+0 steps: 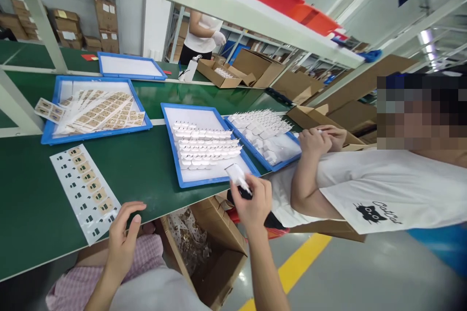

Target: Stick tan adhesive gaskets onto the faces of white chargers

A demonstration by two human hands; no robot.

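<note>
One white part (236, 175) is in the right hand (251, 194), pinched between thumb and fingers at the near edge of the middle tray (204, 183); contact with the rim cannot be told. Step in hand, as judged: a single part being handled between sheet and tray. Setting it down would call for a gap beside the rows (207, 145) and a level, light release.

Appearance: white, flattish, thin dark line along its upper edge; the fingers hide its lower end. The rows beyond are similar white pieces with thin projections.

Left hand (122, 233): nothing held, thumb and fingers apart, near the lower end of the sheet (69, 182); touch unclear. Tan labels (98, 196) run down the sheet, dark spots beside them.

Farther out on the bench (149, 170): a tray of label strips (100, 112). To the right, a co-worker (365, 180) sits by a second tray (284, 162).
</note>
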